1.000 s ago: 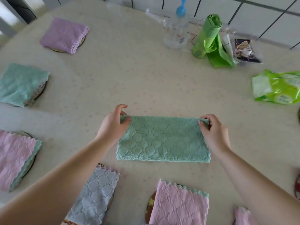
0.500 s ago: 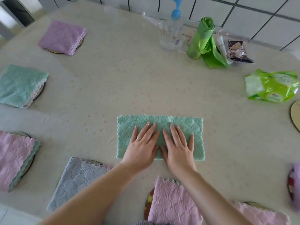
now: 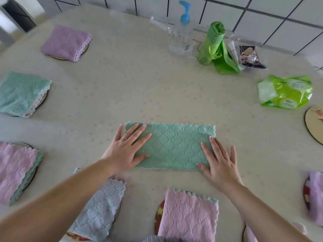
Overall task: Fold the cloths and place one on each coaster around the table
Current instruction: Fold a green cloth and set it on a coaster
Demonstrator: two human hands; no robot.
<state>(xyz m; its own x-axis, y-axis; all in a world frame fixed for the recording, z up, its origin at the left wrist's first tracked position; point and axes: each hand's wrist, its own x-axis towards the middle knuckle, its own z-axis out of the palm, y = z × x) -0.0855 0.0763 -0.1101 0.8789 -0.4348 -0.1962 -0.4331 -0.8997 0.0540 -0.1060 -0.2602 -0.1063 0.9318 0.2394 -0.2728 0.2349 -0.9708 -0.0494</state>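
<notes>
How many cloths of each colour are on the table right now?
Counting by top colour:
Green: 2, the long half-folded cloth under both hands and the left cloth
Pink or lilac: 5, far left, left edge, near centre, right edge, and a sliver at the bottom right
Grey-blue: 1
Total: 8

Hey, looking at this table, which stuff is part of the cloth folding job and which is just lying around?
Job: green cloth under left hand and right hand; bare coaster; folded cloths on coasters, such as the purple cloth and pink cloth.

Lying about: pump bottle, bag roll, green packet, dark wrapper.
</notes>
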